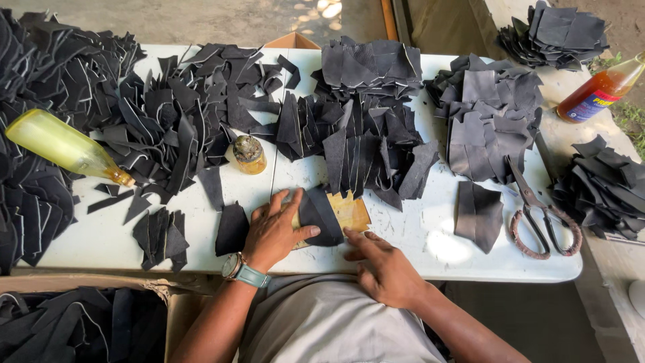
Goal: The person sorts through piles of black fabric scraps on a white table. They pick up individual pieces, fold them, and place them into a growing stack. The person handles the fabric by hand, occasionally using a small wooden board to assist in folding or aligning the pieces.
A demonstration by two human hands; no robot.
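Observation:
My left hand (274, 230), with a watch at the wrist, lies flat on a dark cut leather piece (322, 214) that rests on a yellowish stained board (351, 210) at the near edge of the white table (437, 255). The thumb presses the piece's lower edge. My right hand (383, 265) is beside it, forefinger tip touching the board's lower right edge, holding nothing. A small open jar of amber glue (250, 154) stands just beyond the left hand.
Heaps of dark cut pieces (168, 114) cover the table's back and left; neater stacks (490, 121) lie right. Scissors (541, 215) rest at the right edge. A yellow bottle (64, 144) lies left, an amber bottle (598, 91) far right. A box of scraps (80, 323) sits below left.

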